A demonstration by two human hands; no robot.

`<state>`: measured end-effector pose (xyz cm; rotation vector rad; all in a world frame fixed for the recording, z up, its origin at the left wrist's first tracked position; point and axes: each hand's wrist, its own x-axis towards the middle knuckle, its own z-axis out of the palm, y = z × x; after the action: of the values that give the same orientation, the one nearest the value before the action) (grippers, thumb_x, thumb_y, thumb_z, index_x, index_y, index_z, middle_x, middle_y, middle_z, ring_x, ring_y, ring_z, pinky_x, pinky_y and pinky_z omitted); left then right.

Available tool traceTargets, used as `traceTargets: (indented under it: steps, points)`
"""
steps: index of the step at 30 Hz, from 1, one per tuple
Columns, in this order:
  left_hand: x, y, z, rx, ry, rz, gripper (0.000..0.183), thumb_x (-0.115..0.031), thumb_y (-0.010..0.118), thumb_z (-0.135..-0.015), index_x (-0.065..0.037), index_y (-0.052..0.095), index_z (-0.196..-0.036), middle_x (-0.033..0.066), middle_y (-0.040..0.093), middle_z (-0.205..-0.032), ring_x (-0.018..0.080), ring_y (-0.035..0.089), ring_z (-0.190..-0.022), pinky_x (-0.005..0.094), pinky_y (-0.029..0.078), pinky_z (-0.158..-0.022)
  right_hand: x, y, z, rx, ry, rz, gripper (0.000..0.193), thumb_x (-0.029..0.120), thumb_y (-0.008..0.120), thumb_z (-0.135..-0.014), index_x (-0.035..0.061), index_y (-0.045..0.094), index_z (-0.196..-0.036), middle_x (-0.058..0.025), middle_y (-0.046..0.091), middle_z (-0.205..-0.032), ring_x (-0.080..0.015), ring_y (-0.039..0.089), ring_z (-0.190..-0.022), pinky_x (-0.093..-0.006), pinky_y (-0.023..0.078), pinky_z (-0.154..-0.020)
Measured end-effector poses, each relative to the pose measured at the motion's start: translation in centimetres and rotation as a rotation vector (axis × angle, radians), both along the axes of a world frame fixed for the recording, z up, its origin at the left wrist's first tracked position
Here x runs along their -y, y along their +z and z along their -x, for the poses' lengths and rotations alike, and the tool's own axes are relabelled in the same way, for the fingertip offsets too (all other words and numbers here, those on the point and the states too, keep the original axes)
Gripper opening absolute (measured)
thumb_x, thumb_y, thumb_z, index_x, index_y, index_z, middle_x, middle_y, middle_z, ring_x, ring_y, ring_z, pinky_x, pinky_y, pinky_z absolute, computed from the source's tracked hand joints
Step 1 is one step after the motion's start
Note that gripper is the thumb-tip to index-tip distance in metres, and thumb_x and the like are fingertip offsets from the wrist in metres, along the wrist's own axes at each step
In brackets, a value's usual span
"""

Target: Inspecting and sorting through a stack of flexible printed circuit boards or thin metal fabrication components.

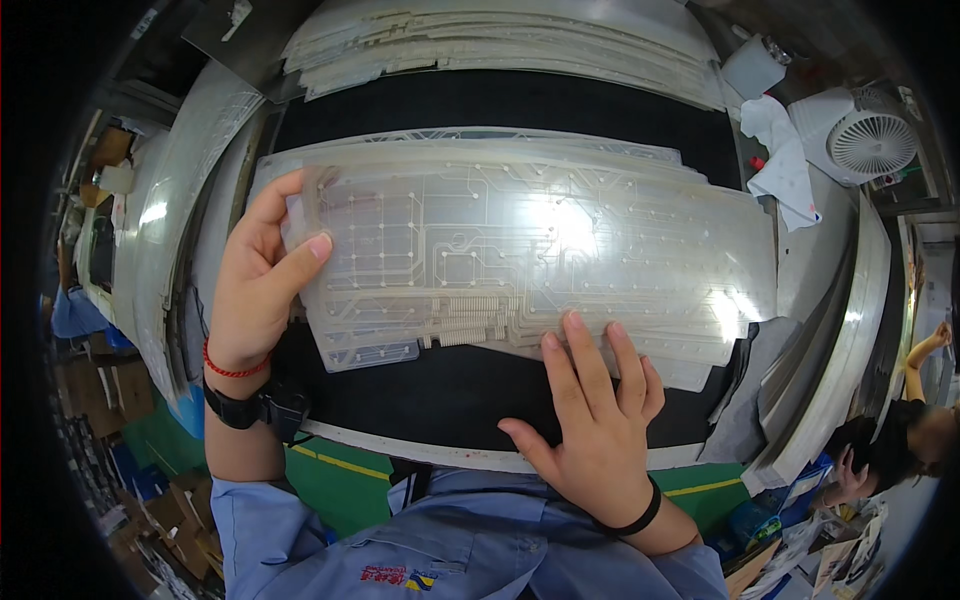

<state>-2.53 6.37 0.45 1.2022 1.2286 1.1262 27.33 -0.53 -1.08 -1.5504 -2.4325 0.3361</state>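
In front of me lies a loose pile of clear plastic sheets printed with silvery circuit lines and dots, the top one a keyboard-membrane-like circuit sheet (470, 225). My left hand (262, 275) grips this sheet's left edge, thumb on top and the other fingers partly hidden behind it. My right hand (600, 420) lies flat with fingers spread, its fingertips touching the lower edge of the sheets right of the middle. Bright lamp glare covers part of the sheet's right half. Other circuit sheets show unevenly beneath, at the lower left and lower right.
The pile rests on a black mat (450, 400). A larger stack of similar sheets (500, 45) lies at the far side. Bent sheet stacks stand left (185, 220) and right (835, 340). A white fan (870, 140) and white cloth (782, 165) are far right; another person (890, 440) is at right.
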Motion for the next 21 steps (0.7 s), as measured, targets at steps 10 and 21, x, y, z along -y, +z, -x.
traceTargets:
  steps: [10,21]
  points:
    - [0.0,-0.1,0.0,-0.026,0.009,0.004,0.046,-0.004,0.056,-0.093,0.002,0.042,-0.137,0.011,0.057,-0.127,0.0157,0.055,-0.116,0.0294,0.043,-0.099,-0.1,0.0,-0.2,-0.011,0.027,-0.006,0.071,0.049,0.071,-0.078,0.0066,0.055,-0.133,-0.0115,0.043,-0.147,-0.0359,0.034,-0.135,-0.0497,0.018,-0.108]
    - [0.4,-0.2,0.4,-0.098,0.039,-0.061,0.048,-0.001,0.058,-0.09,0.003,0.043,-0.136,0.0111,0.052,-0.133,0.0171,0.049,-0.124,0.0303,0.038,-0.104,0.4,-0.3,-1.1,-0.25,-0.024,-0.087,0.063,0.039,0.075,-0.075,0.0069,0.059,-0.126,-0.0115,0.054,-0.127,-0.0284,0.05,-0.109,-0.0414,0.03,-0.094]
